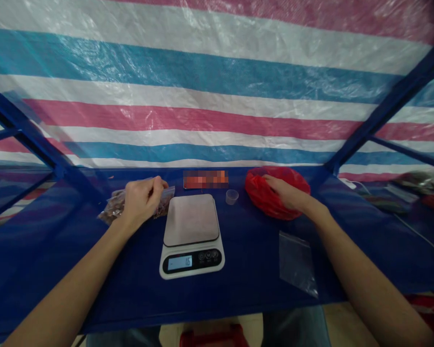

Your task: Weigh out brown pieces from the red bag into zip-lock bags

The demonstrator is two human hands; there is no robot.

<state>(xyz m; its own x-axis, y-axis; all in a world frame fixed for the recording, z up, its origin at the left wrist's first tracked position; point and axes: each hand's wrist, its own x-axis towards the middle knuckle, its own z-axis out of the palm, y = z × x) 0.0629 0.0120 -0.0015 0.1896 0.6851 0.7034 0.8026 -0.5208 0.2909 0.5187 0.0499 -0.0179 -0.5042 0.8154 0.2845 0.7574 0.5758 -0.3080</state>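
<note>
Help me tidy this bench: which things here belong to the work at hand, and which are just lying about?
Seem in use: left hand, clear zip bag of brown pieces, right hand, red plastic bag, digital scale, small clear cup, flat clear zip bag.

Seem incidental: blurred-out rectangular item, striped tarpaulin.

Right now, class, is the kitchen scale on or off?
The kitchen scale is on: its display is lit and shows a reading.

1 camera, worn on the person's head, looks forward and down across a blue table (246, 284) from its near edge, close enough to frame the left hand (142, 201) and right hand (287, 193), with a striped tarpaulin (217, 96) filling the upper half.
</note>
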